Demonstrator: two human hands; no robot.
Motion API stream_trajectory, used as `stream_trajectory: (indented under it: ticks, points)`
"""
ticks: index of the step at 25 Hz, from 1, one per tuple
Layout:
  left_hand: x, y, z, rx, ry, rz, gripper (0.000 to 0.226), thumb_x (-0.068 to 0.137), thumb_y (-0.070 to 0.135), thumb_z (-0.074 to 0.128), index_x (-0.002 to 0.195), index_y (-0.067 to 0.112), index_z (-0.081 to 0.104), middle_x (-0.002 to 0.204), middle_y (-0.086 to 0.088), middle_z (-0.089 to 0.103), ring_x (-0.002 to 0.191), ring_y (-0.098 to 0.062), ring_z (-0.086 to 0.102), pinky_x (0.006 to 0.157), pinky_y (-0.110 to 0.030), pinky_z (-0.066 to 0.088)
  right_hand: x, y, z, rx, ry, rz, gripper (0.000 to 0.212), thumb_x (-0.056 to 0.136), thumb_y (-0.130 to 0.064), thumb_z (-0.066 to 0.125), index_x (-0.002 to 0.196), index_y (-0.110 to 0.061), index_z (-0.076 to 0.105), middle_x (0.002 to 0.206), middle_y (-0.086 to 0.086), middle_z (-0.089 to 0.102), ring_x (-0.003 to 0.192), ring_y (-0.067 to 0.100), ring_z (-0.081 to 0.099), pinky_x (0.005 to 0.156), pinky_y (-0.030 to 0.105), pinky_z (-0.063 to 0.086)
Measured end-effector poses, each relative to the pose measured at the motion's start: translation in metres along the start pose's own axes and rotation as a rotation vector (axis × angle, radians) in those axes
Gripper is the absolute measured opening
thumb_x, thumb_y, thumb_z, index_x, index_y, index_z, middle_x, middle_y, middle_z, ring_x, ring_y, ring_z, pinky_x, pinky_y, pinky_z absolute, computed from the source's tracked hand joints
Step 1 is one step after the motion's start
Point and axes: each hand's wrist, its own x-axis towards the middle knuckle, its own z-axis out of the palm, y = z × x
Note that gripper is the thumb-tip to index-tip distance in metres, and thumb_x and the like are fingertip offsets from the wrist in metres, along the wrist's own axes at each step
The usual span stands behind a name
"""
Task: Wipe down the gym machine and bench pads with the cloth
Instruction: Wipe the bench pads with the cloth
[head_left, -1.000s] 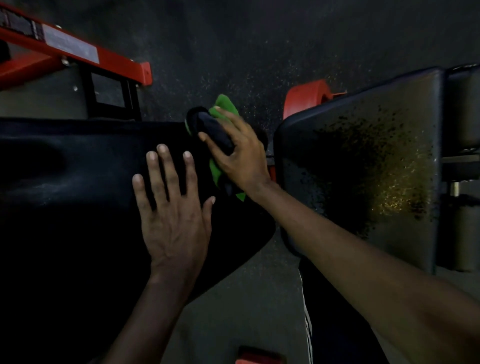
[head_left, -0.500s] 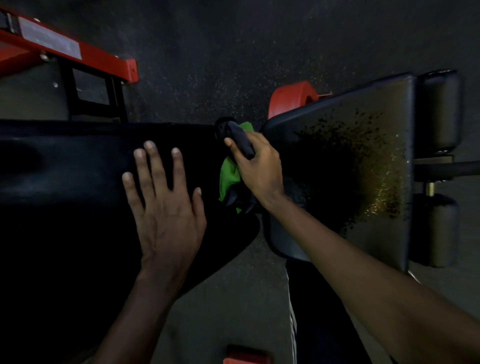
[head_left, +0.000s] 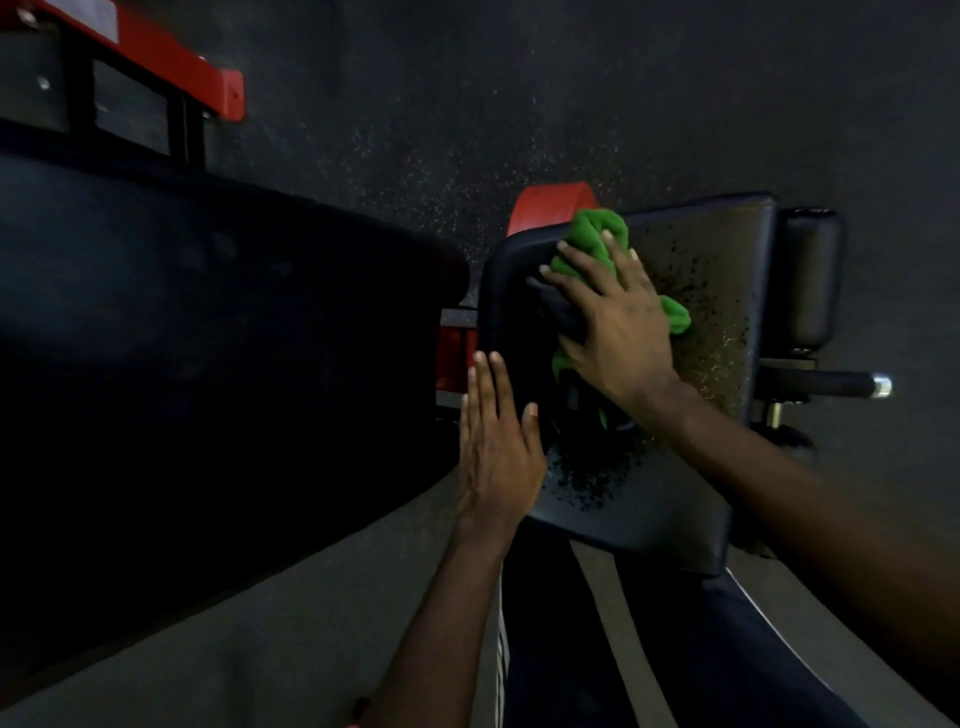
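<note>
Standing by, I saw the person leaning over the bench's seat pad (head_left: 701, 525), and everything about the next stroke depended on where the dirt lay on that pad. The right hand (head_left: 618, 332) lay flat on the green cloth (head_left: 597, 234), fingers spread and fairly straight, pressing it down on the far left part of the seat pad rather than bunching it. A darker fold of the cloth showed under the fingers.

A speckled patch (head_left: 587, 478) lay across the pad. It ran from the pad's right side, just beyond the cloth, round to the near left corner below the wrist. So the work left to do sat to the right of the cloth and back toward the person, and I judged the right hand was the one to sweep it, being already on the pad.

The left hand (head_left: 496, 441) rested open against the seat pad's left edge, fingers straight and close together, holding nothing. It looked to be steadying the pad.

The long back pad (head_left: 208, 338) lay left of the seat pad across a narrow gap. A roller pad (head_left: 813, 275) stood at the seat pad's right end, with a short metal-tipped bar (head_left: 831, 384) beside it. A red frame part (head_left: 550, 205) showed behind the pad's far edge.
</note>
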Motion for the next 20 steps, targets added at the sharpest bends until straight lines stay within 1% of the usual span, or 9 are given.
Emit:
stream_trajectory:
  ticks: [2,3,6,8,9,12,16,18,20]
  points:
    - [0.001,-0.003,0.007,-0.059,0.014,-0.005,0.065,0.107,0.04,0.025,0.16,0.01,0.006,0.168,-0.007,0.001,0.155,-0.018,0.001,0.125,-0.036,0.01,0.025,-0.014,0.006,-0.04,0.007,0.018,0.055,0.086,-0.034,0.067,0.139,-0.021,0.058,0.154,0.002,0.046,0.149,0.04,0.027,0.121,0.056,0.022]
    - [0.0,-0.006,0.008,-0.07,0.021,-0.009,0.065,0.107,0.042,0.025,0.161,0.012,0.006,0.168,-0.006,0.001,0.155,-0.018,0.001,0.125,-0.035,0.008,0.037,-0.025,0.009,-0.061,-0.029,-0.008,0.051,0.088,-0.036,0.065,0.135,-0.021,0.061,0.152,0.002,0.048,0.149,0.041,0.028,0.12,0.057,0.023]
    - [-0.012,-0.009,0.015,-0.104,0.049,-0.051,0.064,0.106,0.046,0.022,0.161,0.016,0.008,0.168,-0.008,0.003,0.155,-0.021,0.003,0.124,-0.038,0.007,0.056,-0.058,0.019,-0.116,-0.255,-0.208,0.039,0.096,-0.04,0.055,0.126,-0.019,0.068,0.147,0.002,0.053,0.149,0.041,0.026,0.119,0.06,0.018]
    - [-0.025,-0.007,0.023,-0.136,0.044,-0.092,0.064,0.106,0.048,0.019,0.161,0.017,0.007,0.168,-0.009,0.002,0.155,-0.022,0.002,0.124,-0.042,0.01,0.05,-0.06,0.016,-0.148,-0.302,-0.328,0.034,0.099,-0.037,0.053,0.121,-0.018,0.071,0.14,0.003,0.058,0.149,0.04,0.028,0.116,0.061,0.021]
    - [-0.028,-0.005,0.026,-0.138,0.052,-0.106,0.065,0.106,0.049,0.018,0.161,0.018,0.006,0.168,-0.009,0.001,0.155,-0.023,0.001,0.124,-0.045,0.011,0.044,-0.054,0.011,-0.166,-0.322,-0.356,0.033,0.099,-0.034,0.054,0.123,-0.019,0.07,0.141,0.003,0.058,0.15,0.039,0.026,0.115,0.06,0.023]
    - [-0.027,-0.007,0.033,-0.128,0.086,-0.12,0.064,0.106,0.047,0.019,0.161,0.017,0.006,0.168,-0.01,0.003,0.155,-0.024,0.004,0.124,-0.05,0.015,0.029,-0.024,-0.008,-0.21,-0.356,-0.296,0.037,0.097,-0.025,0.057,0.134,-0.023,0.062,0.154,-0.001,0.044,0.154,0.033,0.016,0.115,0.052,0.028]
    - [-0.027,-0.009,0.036,-0.124,0.112,-0.099,0.064,0.106,0.048,0.018,0.161,0.018,0.004,0.168,-0.011,0.002,0.155,-0.024,0.003,0.124,-0.049,0.013,0.02,-0.004,-0.021,-0.18,-0.189,-0.074,0.059,0.085,-0.023,0.072,0.142,-0.024,0.056,0.155,-0.001,0.043,0.152,0.035,0.019,0.11,0.056,0.037]
    - [-0.027,-0.009,0.036,-0.12,0.12,-0.092,0.064,0.107,0.047,0.02,0.161,0.017,0.004,0.168,-0.011,0.001,0.155,-0.024,0.003,0.124,-0.049,0.014,0.023,-0.019,-0.008,-0.232,-0.177,-0.047,0.055,0.086,-0.031,0.072,0.139,-0.024,0.059,0.151,0.0,0.048,0.15,0.039,0.024,0.107,0.059,0.041]
    - [-0.027,-0.009,0.037,-0.101,0.119,-0.099,0.064,0.107,0.046,0.022,0.161,0.016,0.004,0.168,-0.011,0.001,0.155,-0.025,0.003,0.124,-0.048,0.014,0.031,-0.038,0.007,-0.259,-0.19,-0.144,0.045,0.092,-0.045,0.061,0.131,-0.023,0.065,0.144,0.0,0.056,0.147,0.041,0.031,0.107,0.06,0.038]
